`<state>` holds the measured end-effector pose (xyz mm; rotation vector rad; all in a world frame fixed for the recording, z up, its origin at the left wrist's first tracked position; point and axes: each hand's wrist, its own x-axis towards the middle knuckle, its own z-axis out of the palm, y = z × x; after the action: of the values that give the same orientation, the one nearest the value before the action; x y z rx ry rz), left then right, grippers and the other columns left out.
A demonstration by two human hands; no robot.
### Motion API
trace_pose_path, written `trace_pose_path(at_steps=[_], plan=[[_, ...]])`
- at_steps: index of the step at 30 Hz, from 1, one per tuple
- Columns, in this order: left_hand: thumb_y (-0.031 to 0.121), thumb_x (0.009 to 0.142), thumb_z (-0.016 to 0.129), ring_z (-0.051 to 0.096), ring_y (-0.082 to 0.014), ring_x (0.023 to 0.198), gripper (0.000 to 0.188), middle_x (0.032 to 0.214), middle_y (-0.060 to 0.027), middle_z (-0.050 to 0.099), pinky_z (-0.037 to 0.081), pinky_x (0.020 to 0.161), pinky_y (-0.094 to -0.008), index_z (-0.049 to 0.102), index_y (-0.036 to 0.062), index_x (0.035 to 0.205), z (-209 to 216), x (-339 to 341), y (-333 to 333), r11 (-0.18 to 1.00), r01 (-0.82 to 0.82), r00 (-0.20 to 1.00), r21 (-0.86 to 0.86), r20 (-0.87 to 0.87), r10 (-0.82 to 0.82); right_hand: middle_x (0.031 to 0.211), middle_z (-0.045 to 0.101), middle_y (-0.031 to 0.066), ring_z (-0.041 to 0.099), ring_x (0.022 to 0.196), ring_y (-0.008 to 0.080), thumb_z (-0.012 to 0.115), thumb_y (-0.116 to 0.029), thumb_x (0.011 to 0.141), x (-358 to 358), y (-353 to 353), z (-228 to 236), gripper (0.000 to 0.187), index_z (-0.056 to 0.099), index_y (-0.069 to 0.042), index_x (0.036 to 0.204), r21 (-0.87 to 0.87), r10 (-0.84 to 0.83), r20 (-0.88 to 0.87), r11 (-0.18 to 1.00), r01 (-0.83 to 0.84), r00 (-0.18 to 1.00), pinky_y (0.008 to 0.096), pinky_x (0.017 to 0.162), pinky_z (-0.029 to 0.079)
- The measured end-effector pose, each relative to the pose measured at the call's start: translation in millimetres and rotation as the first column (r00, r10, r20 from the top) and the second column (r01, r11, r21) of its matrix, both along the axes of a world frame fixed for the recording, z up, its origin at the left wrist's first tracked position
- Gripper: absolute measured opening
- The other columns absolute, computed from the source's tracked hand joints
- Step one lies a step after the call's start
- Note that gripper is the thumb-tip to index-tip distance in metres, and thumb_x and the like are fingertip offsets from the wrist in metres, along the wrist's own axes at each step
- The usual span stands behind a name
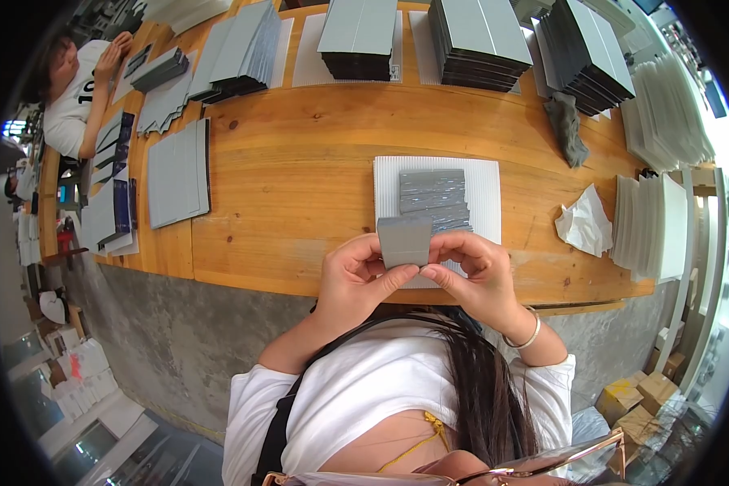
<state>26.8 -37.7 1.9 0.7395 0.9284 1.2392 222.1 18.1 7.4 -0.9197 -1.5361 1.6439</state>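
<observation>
Both my hands hold one small grey rectangular piece (405, 241), like a folded card or flat box, near the front edge of the table. My left hand (355, 271) grips its left side with the thumb on the lower edge. On the right side, my right hand (479, 271) pinches the lower corner, its fingers behind the piece. Just beyond lies a pile of grey strips (433, 188) with shiny edges, on a white corrugated sheet (484, 202). The held piece hides part of that sheet.
Tall stacks of grey panels (486, 32) line the far side of the wooden table (300, 178). A grey cloth (569, 130), crumpled white paper (585, 223) and white sheets (652, 227) lie right. Flat grey panels (178, 174) are left; a co-worker (77, 93) sits beyond.
</observation>
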Motion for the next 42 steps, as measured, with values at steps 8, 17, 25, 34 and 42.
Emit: trace_pose_path(at_steps=[8, 17, 25, 34, 42], plan=[[-0.003, 0.092, 0.071, 0.067, -0.0147, 0.102, 0.023, 0.111, -0.0089, 0.068, 0.057, 0.088, -0.0291, 0.066, -0.0052, 0.114, -1.3, -0.9, -3.0, 0.998, 0.017, 0.990, 0.055, -0.138, -0.009, 0.097, 0.071, 0.0083, 0.068, 0.090, 0.0147, 0.074, 0.001, 0.089, 6.8, -0.5, -4.1, 0.015, 0.069, 0.003, 0.102, 0.110, 0.070, 0.089, 0.991, -0.080, 0.994, 0.0281, 0.082, 0.056], [-0.003, 0.091, 0.071, 0.068, -0.0139, 0.090, 0.022, 0.103, -0.0092, 0.072, 0.059, 0.082, -0.0298, 0.066, -0.0042, 0.113, -5.4, -18.7, 2.8, 0.995, -0.087, 0.996, 0.042, 0.031, 0.086, 0.099, 0.069, 0.0107, 0.068, 0.087, 0.0230, 0.075, 0.004, 0.083, 29.5, 23.0, 20.4, 0.020, 0.067, 0.000, 0.100, 0.437, -0.023, 0.412, 0.882, -0.175, 0.911, 0.0331, 0.080, 0.056], [-0.002, 0.091, 0.072, 0.068, -0.0136, 0.090, 0.022, 0.103, -0.0092, 0.072, 0.060, 0.081, -0.0304, 0.066, -0.0034, 0.112, -9.8, -19.5, 3.2, 0.993, -0.119, 0.992, -0.008, 0.034, 0.119, 0.093, 0.061, 0.0104, 0.059, 0.092, 0.0285, 0.073, -0.002, 0.081, 32.2, 28.3, 25.9, 0.021, 0.066, -0.004, 0.101, 0.587, -0.145, 0.698, 0.677, -0.444, 0.702, 0.0386, 0.079, 0.052], [-0.006, 0.088, 0.073, 0.067, -0.0124, 0.095, 0.026, 0.104, -0.0080, 0.071, 0.056, 0.087, -0.0276, 0.066, -0.0035, 0.113, -5.8, -17.0, 2.9, 0.995, -0.096, 0.995, -0.033, -0.037, 0.094, 0.101, 0.058, 0.0118, 0.058, 0.094, 0.0319, 0.079, -0.003, 0.075, 15.3, 25.9, 13.3, 0.033, 0.065, -0.005, 0.105, 0.627, -0.204, 0.565, 0.736, -0.255, 0.800, 0.0402, 0.081, 0.050], [-0.007, 0.088, 0.072, 0.066, -0.0134, 0.102, 0.025, 0.110, -0.0079, 0.069, 0.055, 0.091, -0.0282, 0.067, -0.0029, 0.112, -2.0, -5.1, 2.2, 1.000, -0.024, 0.999, 0.008, 0.039, 0.024, 0.099, 0.070, 0.0100, 0.068, 0.086, 0.0180, 0.084, -0.006, 0.080, -2.5, 6.7, 4.9, 0.036, 0.068, 0.000, 0.112, 0.224, 0.066, 0.094, 0.971, -0.085, 0.993, 0.0306, 0.079, 0.057]])
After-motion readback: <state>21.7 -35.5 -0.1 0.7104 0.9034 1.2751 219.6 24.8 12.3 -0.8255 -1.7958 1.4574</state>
